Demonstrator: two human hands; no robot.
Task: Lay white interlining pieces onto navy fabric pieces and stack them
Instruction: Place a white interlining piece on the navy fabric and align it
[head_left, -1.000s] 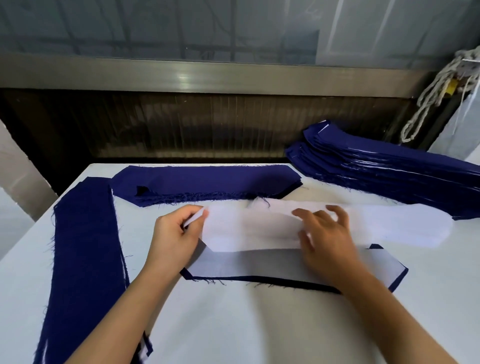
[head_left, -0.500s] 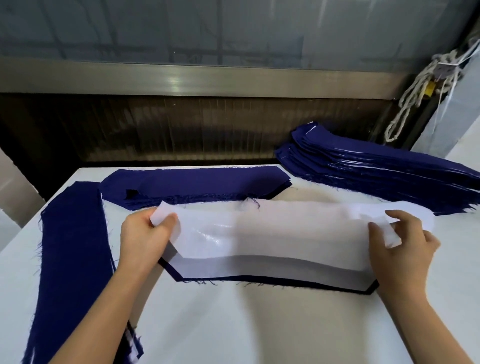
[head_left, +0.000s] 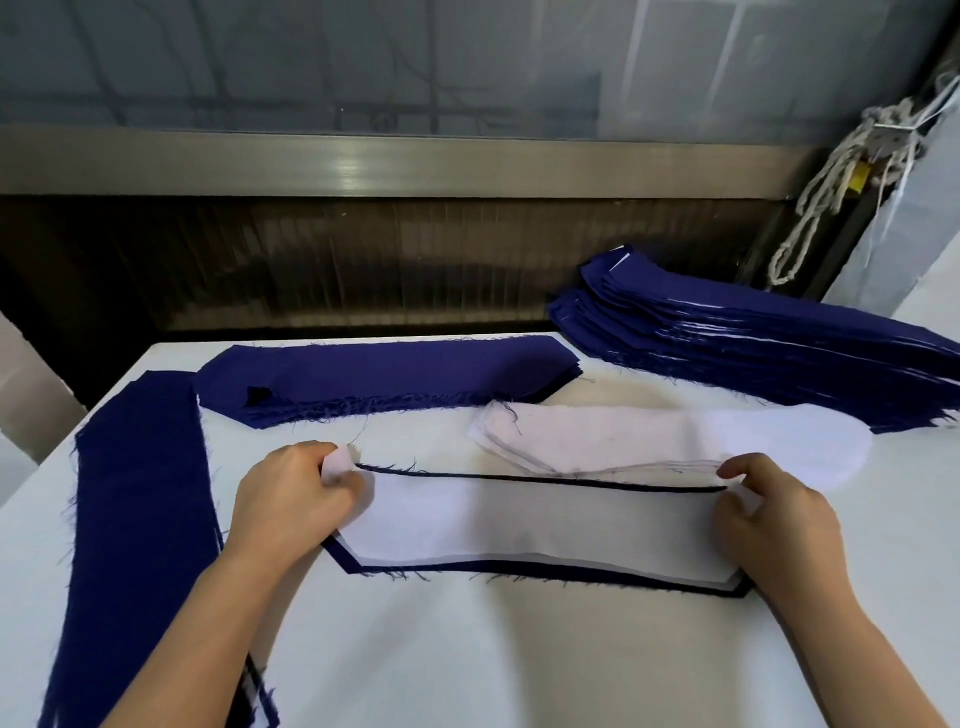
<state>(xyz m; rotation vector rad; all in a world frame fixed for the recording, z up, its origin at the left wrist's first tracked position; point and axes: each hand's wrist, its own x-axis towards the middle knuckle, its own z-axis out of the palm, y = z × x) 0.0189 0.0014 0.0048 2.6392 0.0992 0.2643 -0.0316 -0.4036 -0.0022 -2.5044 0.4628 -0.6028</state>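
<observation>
Currently left hand (head_left: 296, 499) and right hand (head_left: 774, 525) pinch a white interlining piece (head_left: 519, 525) between them, over navy fabric (head_left: 623, 581).

Both forearms are bare and reach in from the near edge. The left forearm (head_left: 197, 623) angles far and right, while the right forearm (head_left: 852, 634) angles far and left. The hands are well apart, about level with each other, backs turned up toward the camera. The left hand (head_left: 291, 493) has its fingers curled and pinches the left end of the interlining (head_left: 540, 525), a white corner showing past its knuckles. The right hand (head_left: 774, 514) pinches the right end between thumb and forefinger, its other fingers curled under.
</observation>
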